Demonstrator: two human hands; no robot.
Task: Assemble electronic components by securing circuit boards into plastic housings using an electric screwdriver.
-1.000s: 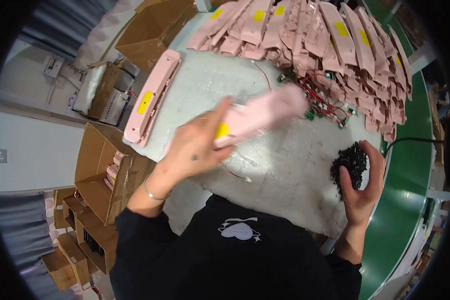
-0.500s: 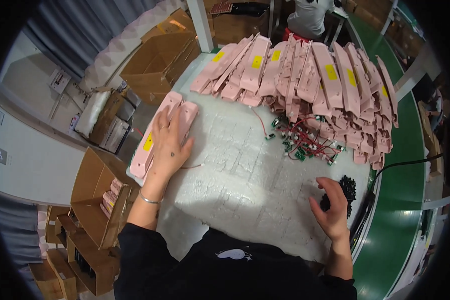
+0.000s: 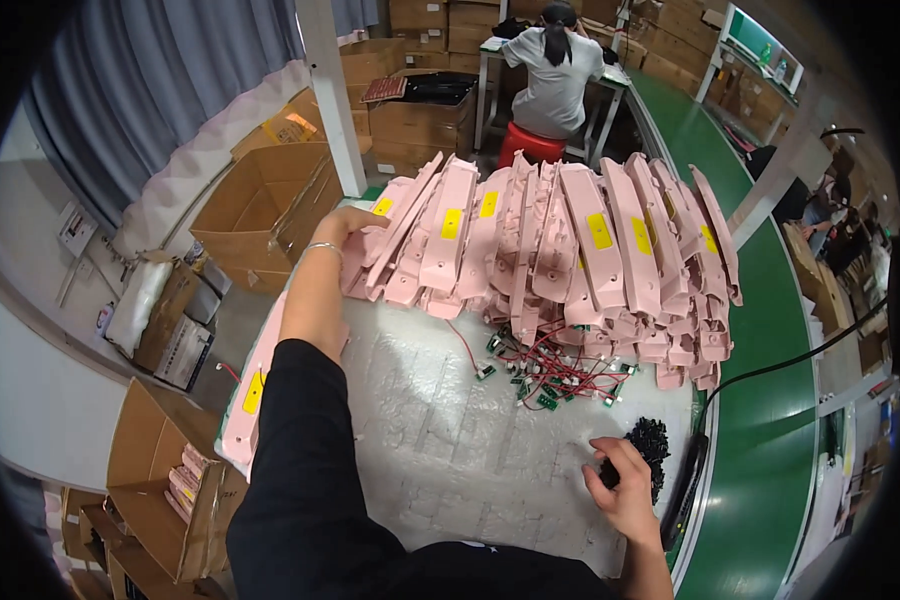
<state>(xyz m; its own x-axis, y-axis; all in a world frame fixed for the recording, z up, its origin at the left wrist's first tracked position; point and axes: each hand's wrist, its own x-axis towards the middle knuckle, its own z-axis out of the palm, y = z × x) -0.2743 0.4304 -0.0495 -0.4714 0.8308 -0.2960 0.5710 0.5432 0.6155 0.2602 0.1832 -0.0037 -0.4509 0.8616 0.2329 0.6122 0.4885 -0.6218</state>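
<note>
Long pink plastic shells [image 3: 445,240], several with yellow labels, lie in a wide heap across the far side of the table. My left hand [image 3: 353,222] is at the heap's left end, its fingers curled over the leftmost shell; part of the grip is hidden. Another pink shell [image 3: 240,430] lies along the table's left edge, partly covered by my left arm. My right hand [image 3: 622,492] hovers open, fingers bent and apart, beside a pile of small black parts [image 3: 650,450]. Small green circuit boards with red wires [image 3: 555,375] are tangled in front of the heap.
A black tool with a cable [image 3: 688,490] lies at the table's right edge. Open cardboard boxes [image 3: 270,215] stand on the left, a lower box [image 3: 145,450] holding pink pieces. Beyond the table a person [image 3: 555,75] sits on a red stool [image 3: 530,143]. Green flooring [image 3: 765,430] runs along the right.
My left hand has moved from the shells at the left edge to the far heap's left end. My right hand stays by the black parts. The view has tilted up.
</note>
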